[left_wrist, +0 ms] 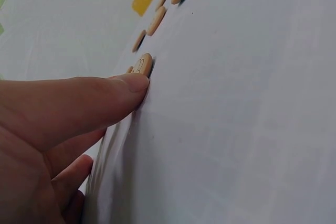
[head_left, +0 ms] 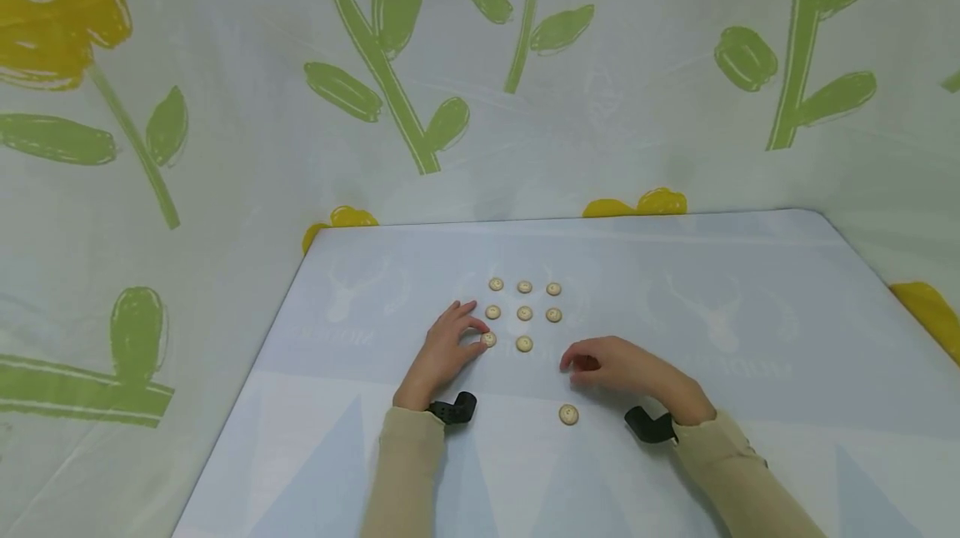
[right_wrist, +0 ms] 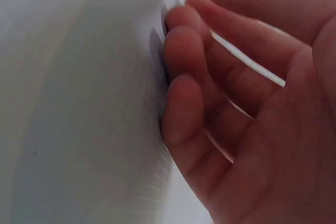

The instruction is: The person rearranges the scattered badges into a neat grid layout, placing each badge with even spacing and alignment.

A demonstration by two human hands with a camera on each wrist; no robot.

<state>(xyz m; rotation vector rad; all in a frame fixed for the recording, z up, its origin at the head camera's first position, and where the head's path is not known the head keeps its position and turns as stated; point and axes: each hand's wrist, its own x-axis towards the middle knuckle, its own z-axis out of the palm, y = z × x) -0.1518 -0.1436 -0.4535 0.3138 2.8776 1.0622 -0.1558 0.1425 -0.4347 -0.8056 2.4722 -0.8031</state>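
Note:
At the near left corner of a grid of small round wooden pieces, my left hand (head_left: pixel 442 352) pinches one round wooden piece (head_left: pixel 489 339) between thumb and index finger. In the left wrist view the thumb (left_wrist: pixel 118 90) covers the lower edge of that piece (left_wrist: pixel 144 63), which has dark line markings. My right hand (head_left: pixel 622 367) is to the right of the grid with its fingers loosely curled and no piece visible in them. In the right wrist view its fingertips (right_wrist: pixel 182 51) rest at the table surface. The closest grid piece to it is a round wooden piece (head_left: pixel 524 343) in the near row.
A single round wooden piece (head_left: pixel 568 414) lies apart, nearer the body, between the two wrists. Behind the left hand are the grid's far rows, including a middle piece (head_left: pixel 524 313). The pale table (head_left: pixel 360 430) meets a flower-printed cloth (head_left: pixel 247 105) at its back and sides.

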